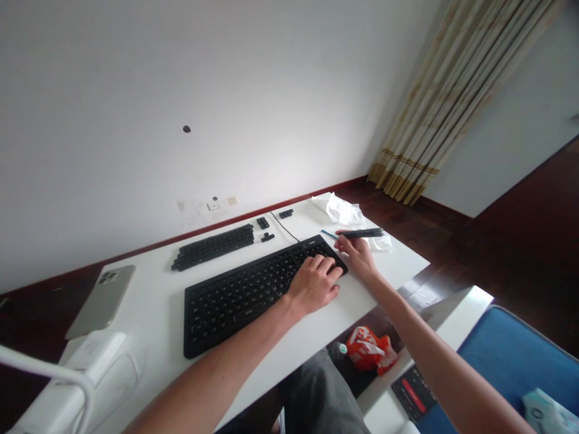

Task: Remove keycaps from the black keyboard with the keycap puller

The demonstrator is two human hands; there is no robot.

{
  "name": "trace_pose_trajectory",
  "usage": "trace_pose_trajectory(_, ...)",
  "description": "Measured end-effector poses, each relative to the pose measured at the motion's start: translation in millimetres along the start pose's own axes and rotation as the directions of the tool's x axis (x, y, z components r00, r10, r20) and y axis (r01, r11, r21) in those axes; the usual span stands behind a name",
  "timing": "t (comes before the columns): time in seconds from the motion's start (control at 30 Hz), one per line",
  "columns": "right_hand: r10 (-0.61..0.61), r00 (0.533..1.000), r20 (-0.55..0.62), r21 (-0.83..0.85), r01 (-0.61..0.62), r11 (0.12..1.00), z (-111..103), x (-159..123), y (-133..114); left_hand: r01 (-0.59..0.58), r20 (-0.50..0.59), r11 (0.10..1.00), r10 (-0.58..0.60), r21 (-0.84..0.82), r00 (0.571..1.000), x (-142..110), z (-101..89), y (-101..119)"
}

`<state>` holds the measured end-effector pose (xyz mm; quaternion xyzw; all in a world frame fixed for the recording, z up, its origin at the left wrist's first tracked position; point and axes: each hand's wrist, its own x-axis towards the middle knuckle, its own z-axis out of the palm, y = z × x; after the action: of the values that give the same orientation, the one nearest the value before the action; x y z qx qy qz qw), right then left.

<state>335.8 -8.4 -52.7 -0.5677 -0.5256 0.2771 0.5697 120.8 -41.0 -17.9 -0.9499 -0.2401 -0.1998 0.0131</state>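
A black keyboard (pixel 239 292) lies on a white table (pixel 149 301). My left hand (pixel 315 282) rests on the keyboard's right end, fingers curled loosely over the keys. My right hand (pixel 357 250) is just past that end, fingers pinched on a long black bar-shaped piece (pixel 362 232) held level above the table. A thin blue stick (pixel 329 234) lies beside it. Behind the keyboard sits a row of removed black keycaps (pixel 212 246), with small separate clusters (pixel 263 224) to its right.
A phone (pixel 103 299) lies face down at the table's left, and a white device (pixel 97 364) sits near the front left corner. Crumpled white plastic (pixel 344 211) lies at the far right corner. An orange packet (pixel 368 352) is on the floor below. A curtain (pixel 447 108) hangs at right.
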Motion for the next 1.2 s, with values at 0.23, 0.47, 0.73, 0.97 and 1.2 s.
trace_pose_trajectory(0.23,0.139,0.99,0.013,0.062,-0.14,0.988,-4,20,9,0.16,0.015,0.987,-0.16,0.003,0.987,-3,6.6,-7)
trace_pose_trajectory(0.47,0.129,0.989,0.066,0.145,-0.138,0.98,-10,23,12,0.254,0.082,0.965,-0.249,-0.063,0.965,9,3.8,-13)
trace_pose_trajectory(0.73,0.08,0.995,0.063,0.129,-0.088,0.988,-7,16,2,0.297,0.109,0.948,-0.285,-0.112,0.952,33,9.8,-13)
trace_pose_trajectory(0.97,0.083,0.984,0.154,0.214,-0.116,0.97,-7,15,-2,0.345,0.08,0.908,-0.335,-0.239,0.939,36,17.9,-12)
trace_pose_trajectory(1.2,0.109,0.977,0.182,0.211,-0.147,0.966,-5,16,-6,0.34,0.077,0.897,-0.332,-0.284,0.94,35,20.5,-12)
